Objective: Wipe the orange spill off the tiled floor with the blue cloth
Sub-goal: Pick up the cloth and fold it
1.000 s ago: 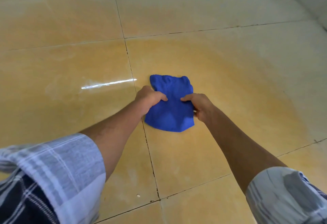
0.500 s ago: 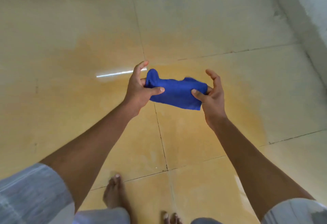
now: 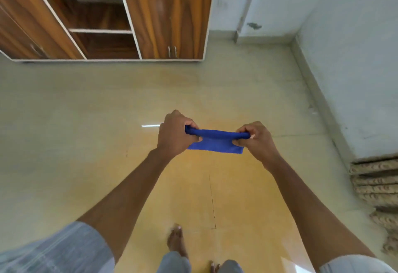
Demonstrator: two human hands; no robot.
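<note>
The person is standing over the floor (image 3: 64, 121), holding the cloth (image 3: 215, 141) stretched in the air between both hands. The left hand (image 3: 174, 134) is clenching one end in a closed grip; the right hand (image 3: 256, 141) is pinching the other end between thumb and fingers. The cloth is hanging clear of the tiles, touching nothing but the hands. The spill (image 3: 204, 186) is lying as a wide orange film directly below, reaching toward both bare feet (image 3: 176, 240).

Judgement: wiping is incomplete, as much of the stain is showing. Risks from here:
- The feet are standing on or beside the wet film; a slip is possible, and tracking of orange onto clean tiles.
- Twisting a soaked cloth over the floor may be dripping liquid back down.
- The film is thinning toward its edges, so faint margins could be missed.
</note>
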